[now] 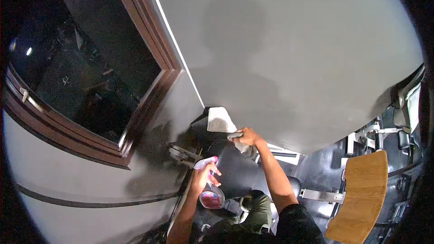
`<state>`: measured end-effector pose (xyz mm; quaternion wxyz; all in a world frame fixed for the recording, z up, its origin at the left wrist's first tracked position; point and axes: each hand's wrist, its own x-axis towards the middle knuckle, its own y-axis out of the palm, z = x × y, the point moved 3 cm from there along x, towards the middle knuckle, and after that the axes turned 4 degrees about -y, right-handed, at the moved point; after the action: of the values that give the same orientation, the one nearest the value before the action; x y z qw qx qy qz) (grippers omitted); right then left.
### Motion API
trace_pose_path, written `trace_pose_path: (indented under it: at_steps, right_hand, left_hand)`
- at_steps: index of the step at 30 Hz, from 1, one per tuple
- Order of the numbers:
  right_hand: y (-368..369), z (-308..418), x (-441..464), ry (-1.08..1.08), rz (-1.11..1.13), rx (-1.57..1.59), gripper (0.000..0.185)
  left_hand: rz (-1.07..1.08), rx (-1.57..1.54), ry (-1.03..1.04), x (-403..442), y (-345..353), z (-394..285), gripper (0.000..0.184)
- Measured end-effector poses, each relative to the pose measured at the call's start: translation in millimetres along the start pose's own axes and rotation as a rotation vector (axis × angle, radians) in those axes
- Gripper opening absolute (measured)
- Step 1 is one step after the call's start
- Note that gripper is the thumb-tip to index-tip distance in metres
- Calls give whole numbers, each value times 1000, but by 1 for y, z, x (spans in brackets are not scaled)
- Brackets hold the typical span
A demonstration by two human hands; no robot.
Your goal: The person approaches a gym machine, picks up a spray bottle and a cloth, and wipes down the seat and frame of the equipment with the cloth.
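My left hand point(204, 177) is wrapped round the neck of a clear spray bottle point(211, 198) with a pink and white trigger head and a coloured label. It holds the bottle upright or slightly tilted, over the left side of a black padded seat point(235, 167). Farther forward, my right hand point(247, 136) is closed on a crumpled light grey cloth point(244, 148), which hangs below the fingers. A dark grey piece sticks out left of that hand; whether it is gripped too is unclear. Beyond it, a white towel point(219, 120) lies over something black in the corner.
On the left is a brown-framed window point(156, 88) with a handle; a grey wall point(316, 54) rises ahead. A metal bracket point(184, 154) sits by the left wall. To the right stand a curved wooden board point(364, 194) and gym equipment point(375, 134) on a dark floor.
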<state>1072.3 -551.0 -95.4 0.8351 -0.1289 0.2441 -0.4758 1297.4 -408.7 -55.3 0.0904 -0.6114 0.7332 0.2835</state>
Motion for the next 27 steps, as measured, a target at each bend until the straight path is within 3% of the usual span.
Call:
trace_pose_path:
  at_steps: [2, 6, 8, 11, 12, 13, 17, 19, 21, 27]
  right_hand:
    - [8, -30, 3, 54, -48, 102, 40]
    - [14, -21, -3, 15, -109, 129, 47]
    - [14, 8, -16, -186, -104, 308, 42]
    - [26, 53, -46, -271, -283, 21, 31]
    - [33, 53, -56, -283, -422, 74, 29]
    - [45, 45, -59, -285, -424, 73, 29]
    - [80, -15, -67, 86, -861, 415, 28]
    - [86, -12, -69, 80, -1014, 377, 30]
    - [88, 0, -72, 117, -994, 367, 31]
    - [116, 32, -98, -182, -914, 315, 25]
  left_hand:
    - [-1, 8, 5, 0, 0, -1, 40]
    - [13, -5, 9, -2, 1, -3, 39]
    - [-4, 19, 6, -4, 3, -5, 39]
    - [4, 34, 31, -5, 3, -6, 39]
    - [5, 35, 32, -5, 3, -6, 39]
    - [-8, 33, 12, -5, 2, -5, 39]
    - [-6, 58, 8, -1, 0, -3, 42]
    - [-3, 25, -13, 0, 0, -1, 42]
    - [-14, 29, -8, 0, -1, -2, 43]
    - [-9, 11, 10, 4, -1, -2, 46]
